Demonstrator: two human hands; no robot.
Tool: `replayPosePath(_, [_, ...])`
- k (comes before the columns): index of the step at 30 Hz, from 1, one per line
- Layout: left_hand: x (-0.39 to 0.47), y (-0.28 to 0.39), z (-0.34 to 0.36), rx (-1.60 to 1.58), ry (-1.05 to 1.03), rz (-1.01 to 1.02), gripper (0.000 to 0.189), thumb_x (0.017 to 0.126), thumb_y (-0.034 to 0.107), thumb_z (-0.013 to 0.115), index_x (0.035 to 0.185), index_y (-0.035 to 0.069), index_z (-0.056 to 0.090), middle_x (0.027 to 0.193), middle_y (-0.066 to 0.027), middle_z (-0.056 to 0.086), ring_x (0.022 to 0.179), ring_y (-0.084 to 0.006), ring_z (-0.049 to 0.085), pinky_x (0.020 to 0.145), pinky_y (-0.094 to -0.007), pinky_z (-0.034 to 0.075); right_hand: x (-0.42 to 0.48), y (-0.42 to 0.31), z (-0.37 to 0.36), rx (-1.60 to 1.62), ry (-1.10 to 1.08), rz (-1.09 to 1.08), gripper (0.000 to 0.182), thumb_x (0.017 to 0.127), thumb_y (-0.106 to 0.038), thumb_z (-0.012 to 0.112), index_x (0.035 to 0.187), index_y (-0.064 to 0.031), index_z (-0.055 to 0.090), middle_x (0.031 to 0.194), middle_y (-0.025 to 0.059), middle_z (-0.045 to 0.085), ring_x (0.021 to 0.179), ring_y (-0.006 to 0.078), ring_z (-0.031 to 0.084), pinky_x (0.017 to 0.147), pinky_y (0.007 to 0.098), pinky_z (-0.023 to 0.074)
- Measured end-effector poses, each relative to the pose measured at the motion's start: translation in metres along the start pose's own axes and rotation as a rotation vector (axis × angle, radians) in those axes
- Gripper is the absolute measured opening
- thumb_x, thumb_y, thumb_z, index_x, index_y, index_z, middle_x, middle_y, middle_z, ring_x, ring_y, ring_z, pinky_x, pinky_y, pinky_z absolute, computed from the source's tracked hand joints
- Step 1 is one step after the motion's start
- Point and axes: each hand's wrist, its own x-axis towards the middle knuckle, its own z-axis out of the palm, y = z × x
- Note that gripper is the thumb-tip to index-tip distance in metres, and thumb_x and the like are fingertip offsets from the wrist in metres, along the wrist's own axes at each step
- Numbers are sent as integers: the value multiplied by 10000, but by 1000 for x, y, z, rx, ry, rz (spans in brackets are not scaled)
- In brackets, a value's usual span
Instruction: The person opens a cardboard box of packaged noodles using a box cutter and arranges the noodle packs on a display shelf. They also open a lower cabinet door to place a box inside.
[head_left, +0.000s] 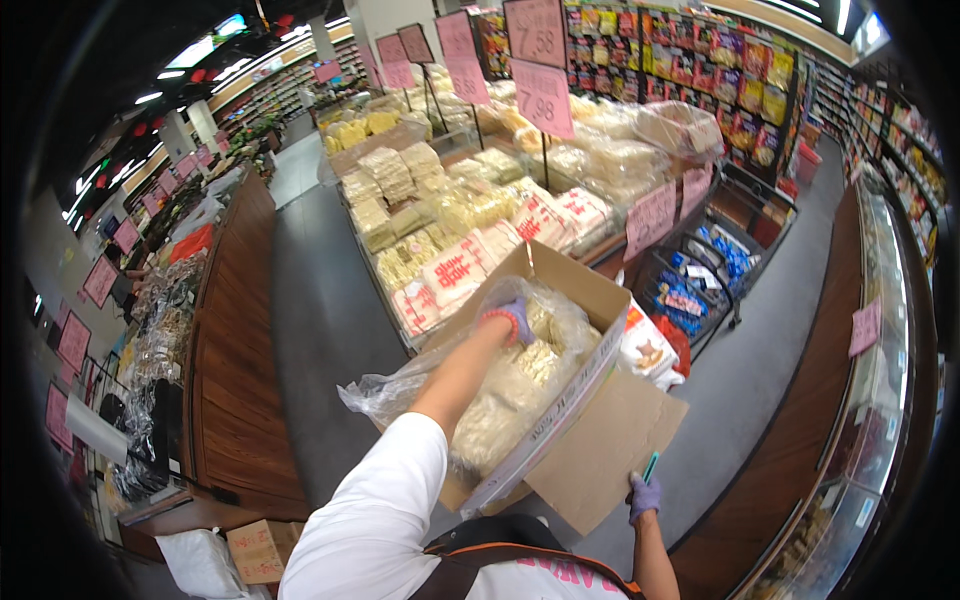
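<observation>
An open cardboard box (574, 420) lined with a clear plastic bag (390, 386) stands before me, holding blocks of pale dried noodles (487, 427). My left hand (517, 319), in a purple glove with a red beaded bracelet at the wrist, reaches into the bag at the box's far end; its fingers are partly hidden, so its grip cannot be told. Low at the right, beside the box's outspread flap (611, 450), my right hand (645, 495), also in a purple glove, is closed around a slim green utility knife (650, 466).
Beyond the box is a display of noodle packs (390, 172) with pink price signs (540, 97). A black cart (750, 202) with blue packets stands to the right. A wooden counter (232, 337) lines the left, a glass-fronted case (862, 420) the right. A small carton (262, 551) lies lower left.
</observation>
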Motion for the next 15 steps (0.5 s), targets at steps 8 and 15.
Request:
replayPosePath(8, [-40, 12, -10, -62, 207, 49, 892, 688, 347, 694, 1390, 69, 217, 1255, -228, 473, 1141, -355, 480, 954, -385, 398, -3, -9, 8, 0, -38, -52, 148, 807, -173, 615, 750, -87, 509, 499, -10, 397, 370, 115, 370, 347, 272, 295])
replayPosePath(15, [-87, 17, -103, -99, 216, 112, 840, 688, 339, 690, 1378, 102, 274, 1105, -227, 562, 1027, -370, 542, 919, -385, 415, 3, -25, 2, -3, 67, -149, 164, 809, -195, 634, 741, -95, 524, 529, -20, 440, 389, 90, 372, 358, 252, 277])
